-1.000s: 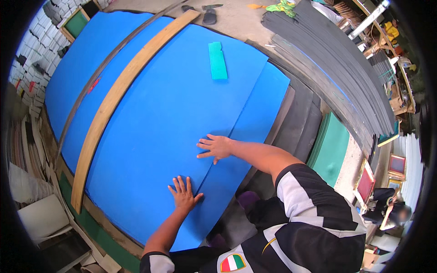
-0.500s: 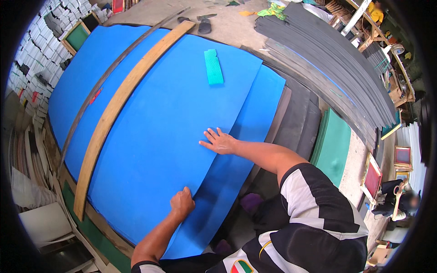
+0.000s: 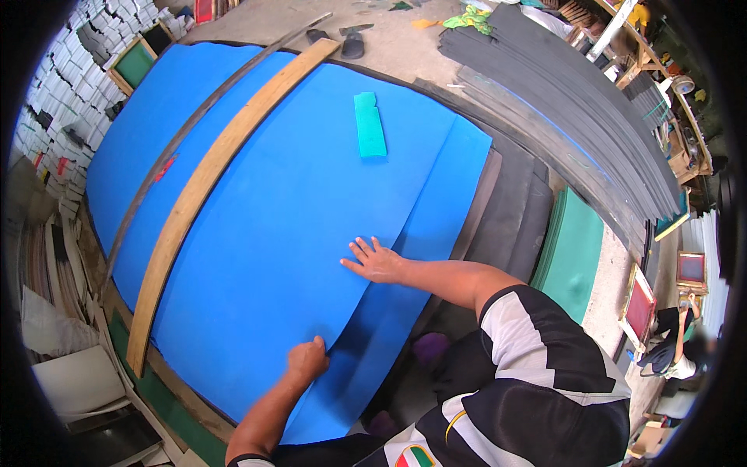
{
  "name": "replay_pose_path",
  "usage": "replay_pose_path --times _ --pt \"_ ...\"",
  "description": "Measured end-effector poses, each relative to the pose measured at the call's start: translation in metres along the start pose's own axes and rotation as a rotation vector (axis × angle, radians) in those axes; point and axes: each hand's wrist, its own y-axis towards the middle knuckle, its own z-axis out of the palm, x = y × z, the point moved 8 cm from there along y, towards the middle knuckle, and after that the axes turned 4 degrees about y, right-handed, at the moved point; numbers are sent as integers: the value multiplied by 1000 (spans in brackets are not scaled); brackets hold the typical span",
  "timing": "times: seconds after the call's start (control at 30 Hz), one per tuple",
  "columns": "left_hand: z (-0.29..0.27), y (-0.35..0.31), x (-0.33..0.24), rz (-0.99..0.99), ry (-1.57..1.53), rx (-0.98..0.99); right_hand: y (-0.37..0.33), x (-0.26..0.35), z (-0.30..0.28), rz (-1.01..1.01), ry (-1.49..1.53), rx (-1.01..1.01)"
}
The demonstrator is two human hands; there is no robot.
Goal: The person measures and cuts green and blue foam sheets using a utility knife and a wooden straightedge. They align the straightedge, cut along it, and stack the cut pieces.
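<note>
A large blue foam-like sheet (image 3: 257, 233) lies across the middle on another blue sheet (image 3: 451, 183), whose strip shows along the near right side. My left hand (image 3: 309, 359) is closed on the near edge of the upper sheet. Fingers spread, my right hand (image 3: 377, 261) rests flat on that sheet close to its right edge. A small teal-green strip (image 3: 370, 126) with a notched end lies on the sheet beyond my right hand. Across the sheet to the left runs a long wooden plank (image 3: 204, 180).
A thin dark batten (image 3: 183, 134) lies left of the plank. Black sheets (image 3: 510, 210) and green sheets (image 3: 572, 249) are stacked at right, with a grey sheet pile (image 3: 576, 109) beyond. White stacks (image 3: 66, 101) line the left. Another person (image 3: 673, 342) works at far right.
The upper blue sheet has slid a little toward me, carrying the teal-green strip along. Both hands have moved slightly nearer with it. The other person at far right has shifted posture.
</note>
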Motion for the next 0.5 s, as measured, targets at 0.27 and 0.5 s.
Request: replay_pose_path --times 0.27,0.5 --pt "12 7 0 8 -57 -28 2 1 -9 -42 -45 -89" --pt "6 9 -4 68 -34 29 -2 -3 -7 -56 -67 -108"
